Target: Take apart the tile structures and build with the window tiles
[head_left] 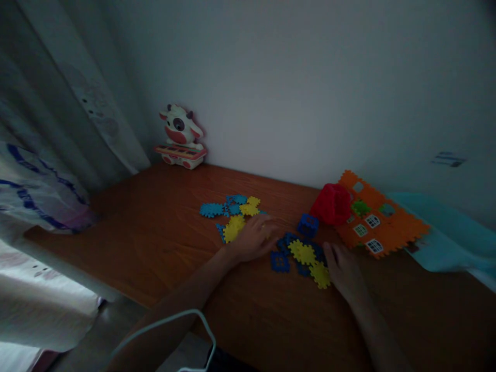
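Note:
My left hand (253, 238) hovers over or rests on the near right side of a loose group of pieces, its fingers stretched out to the right and apart. Beside it lie yellow gear-shaped pieces (234, 228) and light blue toothed pieces (211, 210). My right hand (344, 267) is at the right edge of a second pile, fingers loosely extended, with no piece visible in them. That pile holds dark blue square pieces (279, 262) and yellow gear pieces (303, 252). Just behind stands a blue block (308, 225). The dim light hides whether either hand touches a piece.
Behind my right hand are a red cup-like object (332, 204) and an orange toothed panel (391, 222) with window pictures, beside a light blue sheet or bag (449, 243). A cow-shaped toy keyboard (180, 137) stands by the wall. A plastic bag (42, 191) sits at left on the wooden table (163, 248).

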Tool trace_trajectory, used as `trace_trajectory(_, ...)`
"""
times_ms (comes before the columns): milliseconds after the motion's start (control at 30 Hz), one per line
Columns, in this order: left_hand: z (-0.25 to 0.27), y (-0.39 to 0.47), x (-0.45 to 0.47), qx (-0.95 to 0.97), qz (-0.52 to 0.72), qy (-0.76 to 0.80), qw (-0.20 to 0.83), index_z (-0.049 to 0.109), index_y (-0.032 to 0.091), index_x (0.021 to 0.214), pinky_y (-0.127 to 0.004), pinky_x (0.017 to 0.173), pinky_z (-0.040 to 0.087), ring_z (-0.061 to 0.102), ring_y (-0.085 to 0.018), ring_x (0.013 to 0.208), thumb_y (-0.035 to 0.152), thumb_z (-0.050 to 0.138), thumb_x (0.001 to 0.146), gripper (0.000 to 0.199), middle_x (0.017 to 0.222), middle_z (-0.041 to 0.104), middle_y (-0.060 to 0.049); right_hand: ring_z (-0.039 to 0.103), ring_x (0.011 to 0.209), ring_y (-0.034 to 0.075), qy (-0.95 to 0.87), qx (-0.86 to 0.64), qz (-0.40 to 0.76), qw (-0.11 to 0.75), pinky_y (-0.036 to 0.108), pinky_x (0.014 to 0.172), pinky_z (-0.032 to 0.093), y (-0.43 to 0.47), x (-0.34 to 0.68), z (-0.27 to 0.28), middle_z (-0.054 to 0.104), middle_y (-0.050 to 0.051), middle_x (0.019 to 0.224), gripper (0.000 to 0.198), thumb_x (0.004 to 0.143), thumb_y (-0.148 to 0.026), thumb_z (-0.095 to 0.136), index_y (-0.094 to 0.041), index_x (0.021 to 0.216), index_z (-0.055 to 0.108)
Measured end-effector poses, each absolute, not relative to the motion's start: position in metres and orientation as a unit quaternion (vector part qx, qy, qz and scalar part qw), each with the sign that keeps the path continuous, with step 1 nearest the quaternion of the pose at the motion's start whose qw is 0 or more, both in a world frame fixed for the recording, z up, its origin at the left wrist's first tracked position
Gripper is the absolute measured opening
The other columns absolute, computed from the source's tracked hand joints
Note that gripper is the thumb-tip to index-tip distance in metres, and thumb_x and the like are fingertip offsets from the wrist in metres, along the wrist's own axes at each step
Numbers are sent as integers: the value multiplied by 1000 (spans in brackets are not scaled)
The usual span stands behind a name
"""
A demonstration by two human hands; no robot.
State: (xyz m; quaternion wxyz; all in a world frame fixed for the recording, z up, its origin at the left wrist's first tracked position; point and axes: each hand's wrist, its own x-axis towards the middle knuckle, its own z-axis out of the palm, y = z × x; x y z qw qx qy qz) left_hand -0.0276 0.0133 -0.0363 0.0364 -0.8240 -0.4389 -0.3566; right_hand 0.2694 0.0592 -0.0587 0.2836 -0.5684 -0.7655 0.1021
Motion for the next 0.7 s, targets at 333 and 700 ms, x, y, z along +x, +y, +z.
trace_trajectory(333, -44, -13, 32, -951, -270, -151, 14, 69, 20, 110, -33, 96, 47, 60, -23, 105, 38, 55, 94, 29, 117, 65, -9, 60, 119, 30, -741, -522, 213, 364, 52, 105, 45, 36, 210, -82, 66, 15, 124, 49, 96, -56, 37, -20, 119, 63)
trace_trajectory(700, -47, -12, 27, -921, -267, -282, -36, 64, 19, 116, -38, 102, 42, 55, -25, 114, 52, 51, 94, 41, 118, 63, -11, 64, 98, 27, -750, -452, 83, 476, 46, 92, 52, 64, 207, -53, 68, 12, 100, 30, 95, -45, 51, -20, 98, 68)
